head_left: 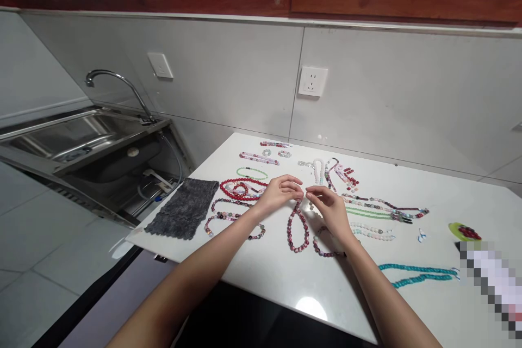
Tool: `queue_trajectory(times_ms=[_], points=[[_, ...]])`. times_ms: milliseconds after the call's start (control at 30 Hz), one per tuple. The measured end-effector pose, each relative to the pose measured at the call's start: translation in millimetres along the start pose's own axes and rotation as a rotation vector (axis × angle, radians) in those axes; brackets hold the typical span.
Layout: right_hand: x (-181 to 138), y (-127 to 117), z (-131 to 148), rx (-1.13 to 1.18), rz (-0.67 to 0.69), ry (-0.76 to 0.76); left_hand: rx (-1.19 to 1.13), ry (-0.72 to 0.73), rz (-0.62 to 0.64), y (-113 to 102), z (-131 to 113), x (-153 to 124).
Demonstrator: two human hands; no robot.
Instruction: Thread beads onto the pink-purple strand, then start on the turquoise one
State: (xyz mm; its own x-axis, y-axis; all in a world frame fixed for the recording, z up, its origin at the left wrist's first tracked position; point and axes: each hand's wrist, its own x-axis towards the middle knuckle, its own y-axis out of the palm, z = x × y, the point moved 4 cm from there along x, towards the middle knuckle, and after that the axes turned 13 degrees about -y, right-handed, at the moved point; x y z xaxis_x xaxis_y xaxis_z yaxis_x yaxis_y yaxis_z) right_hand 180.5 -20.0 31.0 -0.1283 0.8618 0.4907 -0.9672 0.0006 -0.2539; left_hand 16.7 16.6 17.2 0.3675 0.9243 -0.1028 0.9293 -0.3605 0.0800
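My left hand [279, 192] and my right hand [329, 207] meet fingertip to fingertip over the middle of a white table [302, 283]. Both pinch the top ends of a dark red and pink bead strand [298, 228], whose loop lies on the table below the hands. A red bead necklace [241, 188] lies just left of my left hand. A purple bead bracelet [326, 250] lies under my right wrist.
Many more bead strands cover the table, among them a green strand [367, 212], a turquoise strand [416, 274] and white beads [318, 168]. A grey cloth [185, 207] lies at the left edge. A steel sink [77, 138] with a tap stands further left.
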Motion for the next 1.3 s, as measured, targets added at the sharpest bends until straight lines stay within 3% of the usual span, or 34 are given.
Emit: queue_trajectory(times_ms=[533,700,1300], points=[[-2,0,3,0.141,0.098,0.166,0.0,0.008,0.066,7,-7,-5],[-2,7,13,0.198,0.198,0.116,0.019,0.024,0.069,10,-13,-9],[2,-1,18,0.044,0.126,-0.021,-0.072,0.024,0.041,9,-2,-4]])
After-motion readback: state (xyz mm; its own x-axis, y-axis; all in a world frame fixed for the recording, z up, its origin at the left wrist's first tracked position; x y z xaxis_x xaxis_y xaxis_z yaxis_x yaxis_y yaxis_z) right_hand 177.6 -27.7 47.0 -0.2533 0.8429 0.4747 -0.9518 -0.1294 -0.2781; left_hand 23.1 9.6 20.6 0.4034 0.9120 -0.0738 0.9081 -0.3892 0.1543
